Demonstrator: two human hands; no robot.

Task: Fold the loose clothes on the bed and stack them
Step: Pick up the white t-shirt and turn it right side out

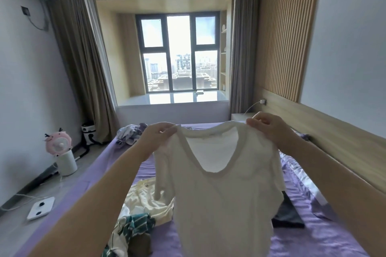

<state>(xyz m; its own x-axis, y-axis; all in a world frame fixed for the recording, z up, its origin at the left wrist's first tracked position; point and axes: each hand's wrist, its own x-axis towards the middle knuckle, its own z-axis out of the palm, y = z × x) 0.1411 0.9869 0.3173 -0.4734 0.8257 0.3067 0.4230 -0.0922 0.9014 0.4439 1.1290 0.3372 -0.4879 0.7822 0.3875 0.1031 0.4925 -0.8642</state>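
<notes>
We lose much of the bed (325,233) behind the white T-shirt (219,198) held up in front of us. A dark garment (289,214) shows only as a corner at the shirt's right edge; we cannot tell what it is. The cream garment (146,200) on the left runs under the shirt too. The striped green cloth (133,225) is cut off by the near edge. The far pile (130,133) sits partly behind our left hand (160,137), too small to sort.

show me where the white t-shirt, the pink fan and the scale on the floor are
white t-shirt (221,200), head view, chest panel
pink fan (59,144), head view, round face
scale (41,208), head view, top surface
</notes>
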